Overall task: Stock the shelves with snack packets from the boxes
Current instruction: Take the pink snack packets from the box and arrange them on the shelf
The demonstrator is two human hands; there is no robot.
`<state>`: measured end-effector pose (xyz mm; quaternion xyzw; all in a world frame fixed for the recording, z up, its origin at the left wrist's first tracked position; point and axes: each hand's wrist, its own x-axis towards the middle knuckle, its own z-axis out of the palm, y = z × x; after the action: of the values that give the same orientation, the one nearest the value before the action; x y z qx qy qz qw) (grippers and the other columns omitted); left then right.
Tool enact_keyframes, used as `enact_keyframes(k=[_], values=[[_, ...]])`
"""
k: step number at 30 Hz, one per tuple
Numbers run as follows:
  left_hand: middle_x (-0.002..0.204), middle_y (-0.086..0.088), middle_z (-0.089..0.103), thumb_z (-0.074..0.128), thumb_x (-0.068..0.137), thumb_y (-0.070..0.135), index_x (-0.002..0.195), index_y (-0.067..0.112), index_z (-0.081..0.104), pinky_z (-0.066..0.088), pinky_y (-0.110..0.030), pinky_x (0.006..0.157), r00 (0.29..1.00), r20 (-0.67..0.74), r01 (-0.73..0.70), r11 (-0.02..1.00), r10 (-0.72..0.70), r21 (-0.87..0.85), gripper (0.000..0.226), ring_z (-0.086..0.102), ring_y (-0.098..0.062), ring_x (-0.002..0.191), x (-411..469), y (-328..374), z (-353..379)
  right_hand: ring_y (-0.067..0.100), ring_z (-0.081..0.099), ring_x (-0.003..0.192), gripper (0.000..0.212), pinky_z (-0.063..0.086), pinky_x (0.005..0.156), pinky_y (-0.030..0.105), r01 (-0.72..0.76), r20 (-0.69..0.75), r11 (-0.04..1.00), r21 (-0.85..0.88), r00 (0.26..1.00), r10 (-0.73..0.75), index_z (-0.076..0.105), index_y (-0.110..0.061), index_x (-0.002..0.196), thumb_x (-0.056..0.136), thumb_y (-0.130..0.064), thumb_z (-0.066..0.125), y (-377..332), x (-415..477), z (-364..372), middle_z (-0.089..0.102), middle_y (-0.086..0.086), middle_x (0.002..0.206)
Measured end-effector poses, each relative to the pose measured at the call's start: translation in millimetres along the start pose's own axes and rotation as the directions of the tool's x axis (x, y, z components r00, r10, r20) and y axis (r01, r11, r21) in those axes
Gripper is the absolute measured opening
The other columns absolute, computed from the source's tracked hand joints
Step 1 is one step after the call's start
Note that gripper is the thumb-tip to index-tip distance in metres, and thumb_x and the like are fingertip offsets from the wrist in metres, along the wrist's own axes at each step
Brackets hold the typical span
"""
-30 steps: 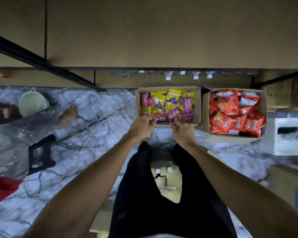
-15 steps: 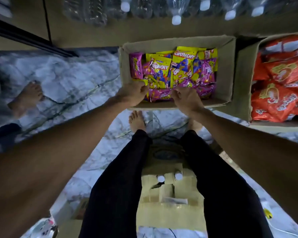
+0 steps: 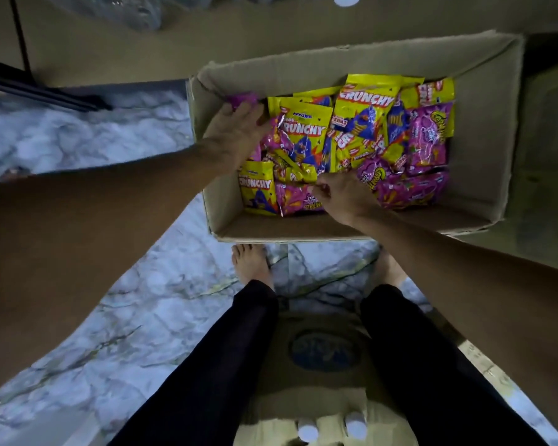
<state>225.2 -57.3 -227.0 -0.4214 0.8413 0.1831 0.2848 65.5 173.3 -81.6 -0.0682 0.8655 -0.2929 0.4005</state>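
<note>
An open cardboard box (image 3: pixel 484 101) stands on the floor in front of me, full of yellow and pink snack packets (image 3: pixel 361 130). My left hand (image 3: pixel 236 133) is inside the box at its left wall, fingers reaching over a pink packet (image 3: pixel 242 98) at the top left corner. My right hand (image 3: pixel 342 196) is at the front of the pile and pinches the edge of a yellow packet (image 3: pixel 295 173) lying on a pink one.
My bare feet (image 3: pixel 250 263) stand on the marble floor (image 3: pixel 94 140) just before the box. Between my legs lies a cardboard carton (image 3: pixel 322 355) with white bottle caps. Plastic bottles (image 3: pixel 120 11) sit on a low shelf behind the box. Another box edge (image 3: pixel 545 156) is at right.
The view has dropped closer to the box. Both hands moved from the box's front rim into the packets; the left slid to the left wall, the right took hold of a yellow packet.
</note>
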Motion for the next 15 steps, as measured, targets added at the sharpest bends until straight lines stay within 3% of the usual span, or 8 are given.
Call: enact_keyframes(k=[1, 3, 5, 6, 8, 11, 13, 15], values=[[0.151, -0.016, 0.044, 0.037, 0.101, 0.014, 0.148, 0.009, 0.039, 0.02, -0.043, 0.119, 0.996, -0.053, 0.062, 0.99, -0.07, -0.13, 0.048, 0.031, -0.038, 0.143, 10.3, -2.4, 2.0, 0.019, 0.062, 0.062, 0.033, 0.042, 0.053, 0.025, 0.001, 0.007, 1.0, 0.004, 1.0, -0.001, 0.067, -0.01, 0.103, 0.102, -0.04, 0.052, 2.6, 2.9, 2.4, 0.068, 0.01, 0.083], [0.15, -0.017, 0.045, 0.04, 0.099, 0.012, 0.148, 0.009, 0.042, 0.019, -0.044, 0.12, 0.994, -0.056, 0.084, 0.988, -0.092, -0.128, 0.049, 0.032, -0.038, 0.144, 20.6, -11.2, -1.6, 0.017, 0.061, 0.063, 0.031, 0.041, 0.056, 0.026, -0.003, 0.019, 1.0, 0.006, 1.0, 0.003, 0.067, -0.013, 0.104, 0.1, -0.041, 0.055, 6.7, 8.5, 8.5, 0.068, 0.01, 0.086], [0.15, -0.016, 0.045, 0.045, 0.098, 0.011, 0.147, 0.01, 0.044, 0.02, -0.044, 0.12, 0.983, -0.178, 0.037, 0.997, -0.049, -0.067, 0.05, 0.032, -0.037, 0.144, 25.5, -16.1, -0.2, 0.01, 0.055, 0.062, 0.03, 0.038, 0.058, 0.024, -0.007, 0.032, 1.0, 0.007, 0.999, 0.007, 0.067, -0.016, 0.107, 0.098, -0.043, 0.058, 9.8, 15.2, 13.9, 0.066, 0.005, 0.087], [0.15, -0.015, 0.046, 0.048, 0.096, 0.011, 0.146, 0.01, 0.045, 0.022, -0.044, 0.119, 0.971, -0.232, -0.054, 0.999, 0.052, -0.003, 0.05, 0.033, -0.036, 0.144, 28.9, -18.9, 3.9, 0.008, 0.054, 0.062, 0.028, 0.038, 0.057, 0.024, -0.003, 0.04, 1.0, 0.001, 0.999, 0.003, 0.067, -0.016, 0.108, 0.098, -0.042, 0.059, 9.8, 17.6, 15.2, 0.065, 0.002, 0.087], [0.146, -0.013, 0.051, 0.051, 0.094, 0.013, 0.142, 0.011, 0.05, 0.025, -0.042, 0.116, 0.938, -0.317, -0.141, 0.99, 0.137, 0.01, 0.048, 0.038, -0.034, 0.141, 35.5, -22.2, 10.2, 0.013, 0.061, 0.077, 0.027, 0.046, 0.065, 0.027, 0.016, 0.041, 1.0, -0.02, 0.999, -0.015, 0.066, -0.016, 0.11, 0.096, -0.04, 0.063, 8.7, 23.1, 18.4, 0.068, 0.001, 0.096], [0.125, -0.017, 0.067, 0.048, 0.087, 0.011, 0.123, 0.007, 0.066, 0.04, -0.044, 0.107, 0.905, -0.332, -0.205, 0.956, 0.267, 0.209, 0.04, 0.056, -0.036, 0.123, 40.1, -30.9, 22.9, 0.024, 0.056, 0.115, 0.038, 0.048, 0.093, 0.038, 0.056, 0.04, 0.994, -0.097, 0.998, -0.053, 0.062, -0.017, 0.121, 0.091, -0.039, 0.069, 2.5, 30.2, 23.3, 0.062, 0.005, 0.122], [0.11, -0.019, 0.071, 0.047, 0.081, 0.01, 0.111, 0.003, 0.071, 0.047, -0.046, 0.099, 0.893, -0.289, -0.252, 0.914, 0.346, 0.317, 0.039, 0.064, -0.038, 0.109, 37.6, -35.7, 28.0, 0.026, 0.045, 0.127, 0.046, 0.041, 0.103, 0.044, 0.09, 0.067, 0.981, -0.174, 0.995, -0.079, 0.057, -0.019, 0.131, 0.091, -0.04, 0.068, -3.4, 34.3, 27.6, 0.055, 0.004, 0.133], [0.111, -0.018, 0.071, 0.048, 0.084, 0.008, 0.112, 0.005, 0.07, 0.044, -0.044, 0.102, 0.856, -0.189, -0.354, 0.811, 0.482, 0.465, 0.037, 0.062, -0.036, 0.11, 24.2, -45.5, 43.1, 0.026, 0.04, 0.133, 0.051, 0.036, 0.106, 0.047, 0.107, 0.085, 0.966, -0.236, 0.992, -0.089, 0.053, -0.02, 0.136, 0.091, -0.041, 0.067, -8.3, 37.0, 31.2, 0.051, 0.003, 0.138]])
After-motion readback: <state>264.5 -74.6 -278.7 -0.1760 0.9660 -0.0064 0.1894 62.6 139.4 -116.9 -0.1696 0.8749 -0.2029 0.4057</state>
